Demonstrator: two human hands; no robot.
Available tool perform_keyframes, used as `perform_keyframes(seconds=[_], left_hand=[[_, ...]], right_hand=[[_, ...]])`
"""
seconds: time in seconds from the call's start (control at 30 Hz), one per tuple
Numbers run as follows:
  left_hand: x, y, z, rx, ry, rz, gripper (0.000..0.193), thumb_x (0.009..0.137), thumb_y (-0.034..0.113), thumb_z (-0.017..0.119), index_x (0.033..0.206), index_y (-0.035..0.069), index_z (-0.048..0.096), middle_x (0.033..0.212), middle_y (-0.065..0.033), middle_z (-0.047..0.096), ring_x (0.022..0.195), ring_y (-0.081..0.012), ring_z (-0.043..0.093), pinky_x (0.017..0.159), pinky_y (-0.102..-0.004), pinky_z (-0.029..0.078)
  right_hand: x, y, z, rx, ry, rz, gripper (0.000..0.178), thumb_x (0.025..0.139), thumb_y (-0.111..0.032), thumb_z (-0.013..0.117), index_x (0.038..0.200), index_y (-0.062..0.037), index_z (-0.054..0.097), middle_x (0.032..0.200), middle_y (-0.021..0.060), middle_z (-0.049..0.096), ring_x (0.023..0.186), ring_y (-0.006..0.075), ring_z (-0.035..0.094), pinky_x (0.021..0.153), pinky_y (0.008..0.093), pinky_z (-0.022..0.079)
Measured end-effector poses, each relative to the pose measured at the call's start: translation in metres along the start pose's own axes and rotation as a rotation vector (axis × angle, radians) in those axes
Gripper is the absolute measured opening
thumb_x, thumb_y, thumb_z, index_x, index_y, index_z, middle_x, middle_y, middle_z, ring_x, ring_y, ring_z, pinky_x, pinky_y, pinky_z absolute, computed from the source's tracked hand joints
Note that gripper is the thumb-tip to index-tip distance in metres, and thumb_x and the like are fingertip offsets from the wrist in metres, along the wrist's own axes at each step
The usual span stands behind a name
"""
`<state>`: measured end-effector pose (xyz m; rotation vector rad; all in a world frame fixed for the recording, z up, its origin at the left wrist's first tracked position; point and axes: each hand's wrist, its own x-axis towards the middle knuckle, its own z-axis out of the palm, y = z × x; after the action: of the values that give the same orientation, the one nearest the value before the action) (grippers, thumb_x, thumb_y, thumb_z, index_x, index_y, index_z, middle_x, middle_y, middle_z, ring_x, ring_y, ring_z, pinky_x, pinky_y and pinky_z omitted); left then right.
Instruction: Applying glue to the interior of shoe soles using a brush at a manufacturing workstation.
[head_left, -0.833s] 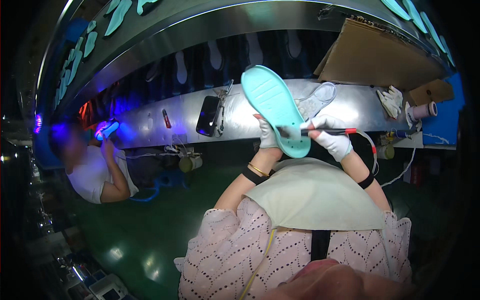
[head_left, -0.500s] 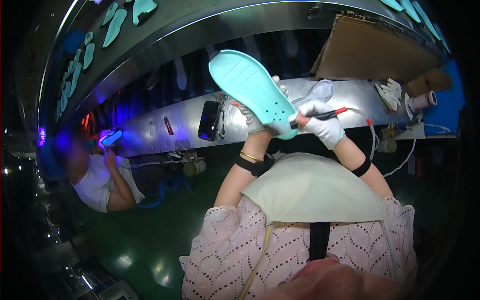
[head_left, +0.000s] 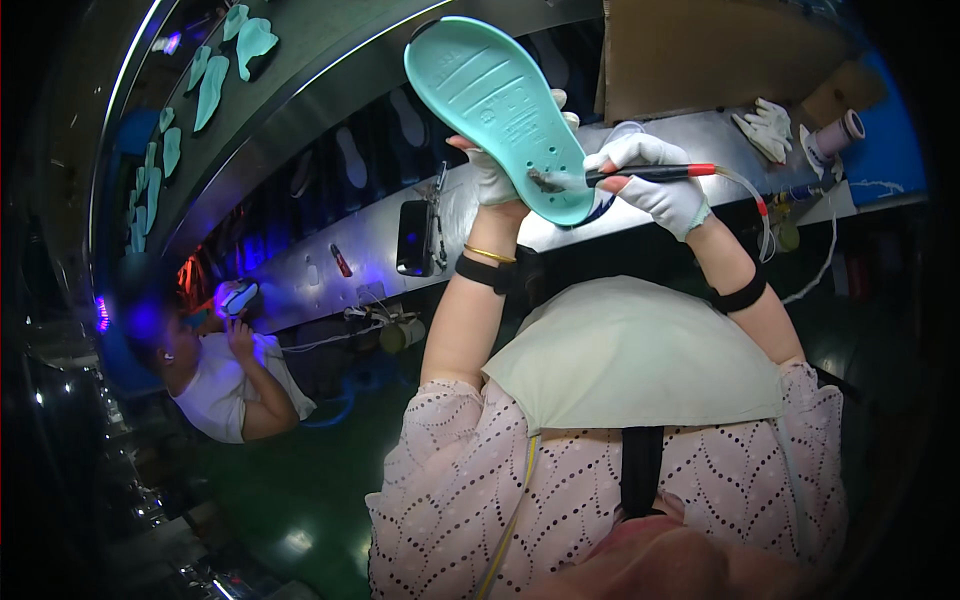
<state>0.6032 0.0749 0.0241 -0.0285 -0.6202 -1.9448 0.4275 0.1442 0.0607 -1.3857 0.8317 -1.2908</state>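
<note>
A turquoise shoe sole [head_left: 490,105] is tilted above the bench, its narrow end with small holes towards me. My left hand [head_left: 489,178], in a white glove with bare fingertips, grips it: the thumb is at the left edge, other fingers show past the right edge. My right hand [head_left: 655,185], gloved likewise, is closed round the dark handle of a brush [head_left: 688,171] with a red end and a thin tube trailing from it. The greyish bristles lie over the sole's holed end and seem to touch it. Part of the handle is hidden by my fingers.
Along the metal bench [head_left: 375,230] lie a phone [head_left: 414,238], a red marker-like tool [head_left: 341,260], white gloves [head_left: 766,130] and a pink spool [head_left: 838,133]. Cardboard [head_left: 720,55] stands behind. Turquoise pieces [head_left: 211,92] sit on the upper shelf. At left, a co-worker [head_left: 235,380] holds a sole.
The sole and both hands have moved up and slightly left in the picture. The brush has shifted from the sole's near right edge onto its holed face. The whole view has also shifted.
</note>
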Motion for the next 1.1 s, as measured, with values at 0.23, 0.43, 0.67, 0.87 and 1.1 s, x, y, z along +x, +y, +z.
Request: perform_keyframes(seconds=[0.23, 0.43, 0.67, 0.87, 1.1], left_hand=[[-0.002, 0.012, 0.001, 0.436, -0.176, -0.293, 0.105, 0.055, 0.080, 0.048, 0.125, 0.002, 0.043, 0.118, -0.0151, 0.052, 0.102, -0.0239, 0.056, 0.084, -0.0353, 0.049], [-0.002, 0.007, 0.023, 0.493, 0.018, -0.402, 0.093, 0.064, 0.076, 0.046, 0.123, 0.004, 0.046, 0.114, -0.0118, 0.055, 0.099, -0.0208, 0.057, 0.083, -0.0342, 0.049], [0.004, -0.005, 0.010, 0.638, 0.203, -0.533, 0.076, 0.072, 0.069, 0.049, 0.121, 0.011, 0.049, 0.105, -0.0059, 0.059, 0.092, -0.0183, 0.059, 0.080, -0.0342, 0.049], [0.007, -0.011, 0.016, 0.704, 0.259, -0.622, 0.068, 0.080, 0.065, 0.042, 0.120, 0.010, 0.049, 0.103, -0.0095, 0.059, 0.090, -0.0195, 0.059, 0.077, -0.0338, 0.049], [0.011, -0.012, 0.021, 0.783, 0.326, -0.634, 0.066, 0.082, 0.064, 0.041, 0.117, 0.009, 0.051, 0.098, -0.0090, 0.060, 0.083, -0.0174, 0.060, 0.073, -0.0310, 0.050]], right_hand=[[-0.012, -0.022, -0.019, -0.103, -0.444, 0.239, 0.013, 0.069, 0.000, 0.072, 0.078, -0.0018, 0.063, 0.087, 0.0085, 0.064, 0.082, 0.0162, 0.061, 0.077, 0.0276, 0.048], [-0.018, -0.028, -0.014, -0.260, -0.358, -0.139, 0.011, 0.073, 0.004, 0.065, 0.076, -0.0012, 0.056, 0.089, 0.0092, 0.061, 0.084, 0.0192, 0.057, 0.077, 0.0295, 0.045], [-0.028, -0.021, -0.025, -0.182, -0.417, 0.046, 0.009, 0.074, 0.006, 0.063, 0.077, -0.0019, 0.058, 0.087, 0.0052, 0.059, 0.082, 0.0132, 0.057, 0.074, 0.0271, 0.047], [-0.035, -0.011, -0.031, -0.235, -0.385, -0.020, 0.013, 0.072, 0.008, 0.060, 0.077, -0.0034, 0.056, 0.089, 0.0089, 0.060, 0.080, 0.0181, 0.056, 0.075, 0.0293, 0.045], [-0.028, -0.019, -0.042, -0.332, -0.271, -0.054, 0.011, 0.072, 0.004, 0.064, 0.076, -0.0035, 0.056, 0.087, 0.0071, 0.059, 0.080, 0.0175, 0.056, 0.075, 0.0288, 0.045]])
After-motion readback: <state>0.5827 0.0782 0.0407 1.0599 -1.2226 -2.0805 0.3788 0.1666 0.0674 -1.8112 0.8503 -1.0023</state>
